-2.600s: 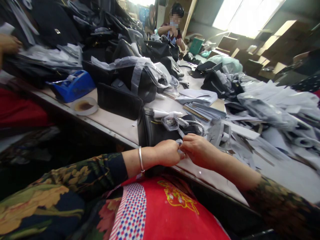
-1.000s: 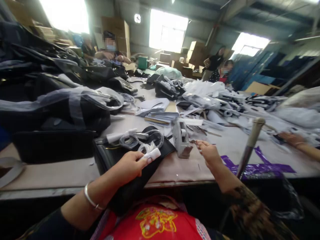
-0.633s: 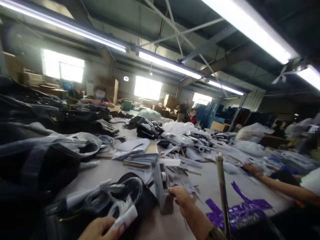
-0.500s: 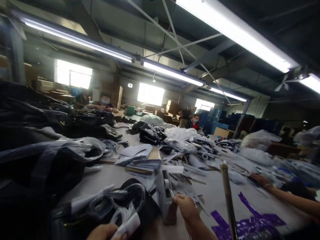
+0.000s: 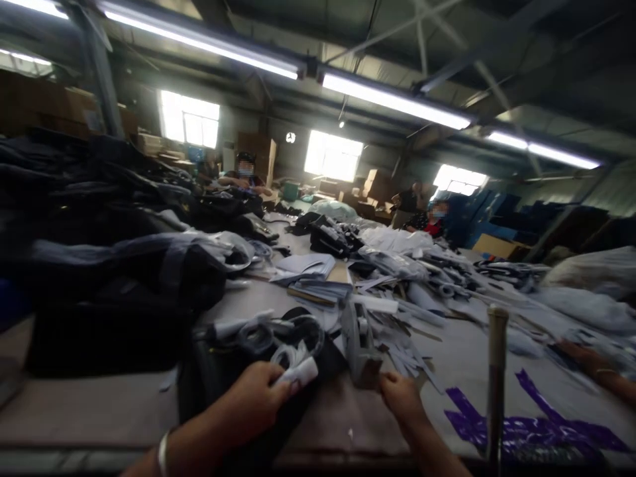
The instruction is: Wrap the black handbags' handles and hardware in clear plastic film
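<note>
My left hand (image 5: 263, 397) is closed on a white wrapped roll (image 5: 301, 375) at the end of a plastic-wrapped strap. That strap lies over a black bag (image 5: 209, 371) near the table's front edge. My right hand (image 5: 397, 392) is pinched at the front end of a grey tape dispenser (image 5: 354, 348); whatever is between its fingertips is too small to make out. Behind the dispenser lies a stack of grey-white sheets (image 5: 318, 290). Right of my right hand is purple shiny plastic (image 5: 536, 430).
Black bags (image 5: 149, 265) are heaped at the left. An upright pole (image 5: 497, 377) stands at front right. Paper strips, plastic and wrapped parts (image 5: 422, 265) cover the table behind. At right, another person's hand (image 5: 581, 358) reaches in. More people sit and stand farther back.
The view has turned left and tipped down, showing more of my left arm and the table's front edge. My right hand has moved from the dispenser's side to its front end.
</note>
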`<state>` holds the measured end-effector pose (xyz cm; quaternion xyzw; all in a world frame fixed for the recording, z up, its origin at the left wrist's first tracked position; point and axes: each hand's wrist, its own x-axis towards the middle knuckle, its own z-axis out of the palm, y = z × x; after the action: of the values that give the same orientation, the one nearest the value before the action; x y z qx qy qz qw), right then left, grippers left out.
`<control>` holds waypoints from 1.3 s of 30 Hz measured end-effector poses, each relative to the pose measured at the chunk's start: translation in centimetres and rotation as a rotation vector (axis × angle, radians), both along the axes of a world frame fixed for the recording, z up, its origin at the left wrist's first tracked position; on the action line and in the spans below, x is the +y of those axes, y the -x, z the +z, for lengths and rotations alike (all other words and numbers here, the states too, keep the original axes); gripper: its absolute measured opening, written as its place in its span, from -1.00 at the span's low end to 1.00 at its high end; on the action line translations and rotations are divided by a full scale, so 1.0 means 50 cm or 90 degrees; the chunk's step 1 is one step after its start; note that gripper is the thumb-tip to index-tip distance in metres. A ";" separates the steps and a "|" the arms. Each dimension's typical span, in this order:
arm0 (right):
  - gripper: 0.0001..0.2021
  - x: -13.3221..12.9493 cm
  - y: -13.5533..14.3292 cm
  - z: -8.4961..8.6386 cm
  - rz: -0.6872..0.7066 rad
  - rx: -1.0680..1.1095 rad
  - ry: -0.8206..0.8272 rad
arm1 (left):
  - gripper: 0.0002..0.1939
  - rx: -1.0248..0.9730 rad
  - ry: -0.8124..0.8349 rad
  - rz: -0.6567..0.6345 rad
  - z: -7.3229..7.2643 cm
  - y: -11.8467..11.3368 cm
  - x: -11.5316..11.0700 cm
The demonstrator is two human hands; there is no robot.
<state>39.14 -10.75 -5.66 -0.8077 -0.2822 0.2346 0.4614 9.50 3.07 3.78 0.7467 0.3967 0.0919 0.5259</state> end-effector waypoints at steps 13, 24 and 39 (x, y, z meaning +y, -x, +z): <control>-0.62 0.084 0.294 0.168 0.290 0.214 -0.139 | -0.69 0.120 -0.269 -0.073 0.014 0.000 -0.012; -0.50 0.090 0.310 0.129 0.149 0.351 -0.079 | -0.70 0.217 -0.451 -0.074 0.007 -0.007 -0.043; -0.60 0.084 0.300 0.126 0.158 0.596 0.056 | -0.71 0.267 -0.481 -0.115 0.007 -0.011 -0.063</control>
<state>24.13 -6.56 0.62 -0.5946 -0.1285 0.6375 0.4729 10.04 -0.09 4.15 0.9208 0.3664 0.0307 0.1297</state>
